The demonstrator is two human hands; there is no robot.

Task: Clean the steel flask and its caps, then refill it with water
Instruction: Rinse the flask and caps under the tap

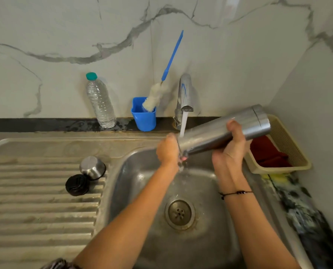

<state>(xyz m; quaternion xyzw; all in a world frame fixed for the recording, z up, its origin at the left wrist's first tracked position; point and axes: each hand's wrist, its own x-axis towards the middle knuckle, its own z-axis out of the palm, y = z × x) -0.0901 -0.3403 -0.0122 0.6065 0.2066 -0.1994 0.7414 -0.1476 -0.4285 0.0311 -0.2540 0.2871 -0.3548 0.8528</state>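
Steel flask (227, 131) lay tilted, mouth down, over the sink (142, 191) under the running tap (185, 94), likely so rinse water drained. Right hand (231, 152) gripped its body; left hand (168, 150) curled at its mouth, rubbing there. Steel cap (92, 167) and black cap (77, 185) waited on the drainboard (35, 210).

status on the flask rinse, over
Right hand grips steel flask tilted under running tap. Left hand at its mouth. Both caps on drainboard.

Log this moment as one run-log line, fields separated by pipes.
phase: rinsing | flask: tilted under running tap, over sink | right hand: grips flask body | left hand: at flask mouth | caps: on drainboard
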